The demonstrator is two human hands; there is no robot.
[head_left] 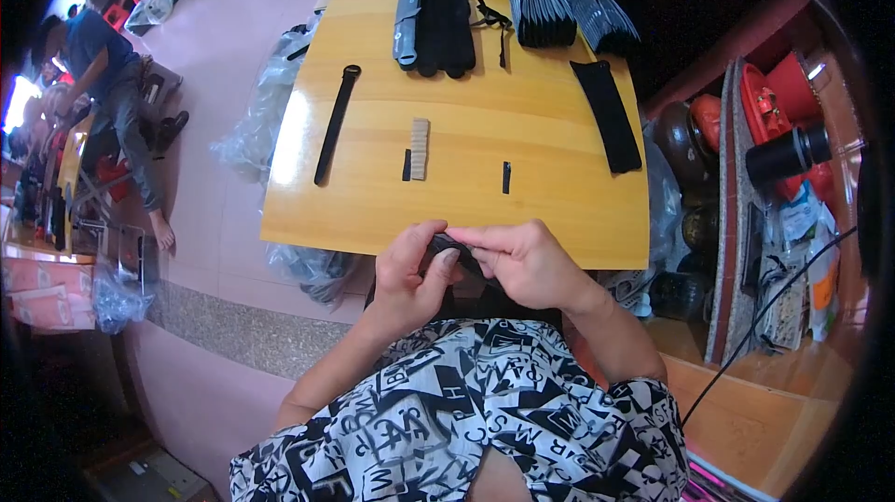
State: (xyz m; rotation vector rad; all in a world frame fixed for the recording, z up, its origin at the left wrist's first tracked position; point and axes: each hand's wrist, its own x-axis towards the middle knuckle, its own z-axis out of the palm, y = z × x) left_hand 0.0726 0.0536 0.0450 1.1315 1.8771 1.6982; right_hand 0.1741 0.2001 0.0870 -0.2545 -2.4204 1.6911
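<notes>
Black strap (338, 124): lies flat on the left part of the table (466, 213), narrow and long, with a loop-like far end.
Left hand (410, 274): at the table's near edge; the fingers curl, and the thumb and forefinger pinch the dark piece.
Dark piece (441, 241): in both hands at the table's near edge, mostly covered by fingers; its full shape I cannot tell.
Handling: it is probably light, soft and bendable, hard to break; its surface looks matt, so slipping seems unlikely.
Where to hold: its edges, judging by size, suit thumb and fingertip pinches from both sides, since a loose hold could let it fold.
Right hand (527, 264): at the table's near edge, right of the left hand; forefinger stretched toward the left fingertips, thumb and forefinger pressing on the dark piece, other fingers bent.
Wide black strip (606, 117): lies along the table's right edge; likely floppy, best lifted by both ends.
</notes>
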